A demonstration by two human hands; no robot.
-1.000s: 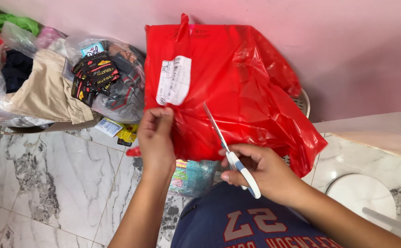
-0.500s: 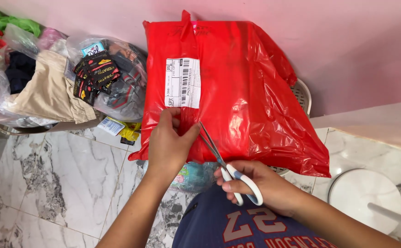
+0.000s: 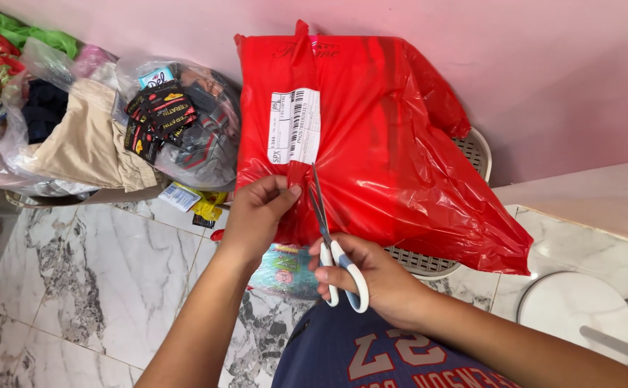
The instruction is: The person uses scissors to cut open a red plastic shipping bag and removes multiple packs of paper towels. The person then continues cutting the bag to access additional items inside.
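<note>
Left hand (image 3: 256, 215) pinches glossy red plastic parcel bag (image 3: 371, 144) on white slatted stool (image 3: 429, 262) | right hand (image 3: 371, 276) grips blue-white scissors (image 3: 332, 241), blades closing | risk: blades nick pinching fingers or contents.

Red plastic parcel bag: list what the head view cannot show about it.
- Contents of the red plastic parcel bag: hidden by its opaque film.
- Its lower left edge: covered by the left hand.
- Handles of the blue-and-white scissors: partly wrapped by the right hand.
</note>
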